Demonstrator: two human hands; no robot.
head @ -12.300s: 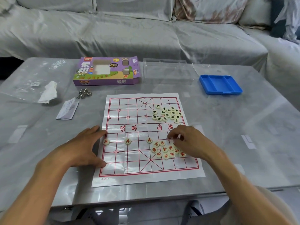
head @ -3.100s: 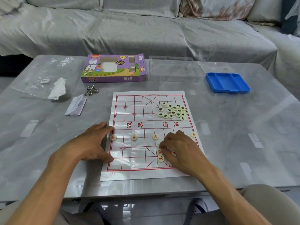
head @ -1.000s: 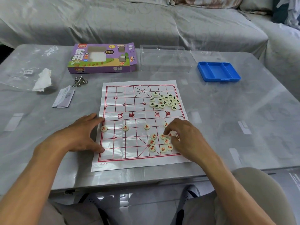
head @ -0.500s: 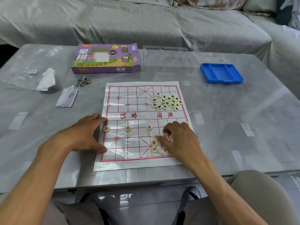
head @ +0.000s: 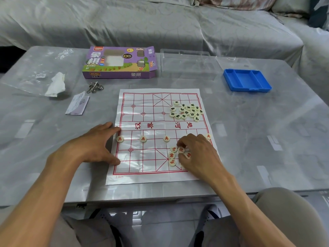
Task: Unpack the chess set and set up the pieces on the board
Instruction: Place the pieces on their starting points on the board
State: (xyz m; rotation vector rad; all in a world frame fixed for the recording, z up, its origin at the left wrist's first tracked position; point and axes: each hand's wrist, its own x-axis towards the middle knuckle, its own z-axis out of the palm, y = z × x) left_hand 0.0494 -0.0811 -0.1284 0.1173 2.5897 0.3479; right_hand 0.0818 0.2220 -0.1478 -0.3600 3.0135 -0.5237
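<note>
The desk point(head: 267, 132) is glossy grey; the board sheet point(head: 147, 157) shiny, creased plastic film; the tray point(head: 229, 81) matt blue plastic; the box point(head: 119, 75) printed card; the sofa cover point(head: 160, 24) soft cloth.

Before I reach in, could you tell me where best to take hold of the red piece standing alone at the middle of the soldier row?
Pinch the lone red piece by its rounded rim, from straight above. It lies flat on the board with clear space all round it.

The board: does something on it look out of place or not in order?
Yes. The green pieces lie in a loose heap at the far right of the board, off the line crossings. Near the right hand, red pieces also cluster unplaced, while four red soldiers stand in a row.
</note>
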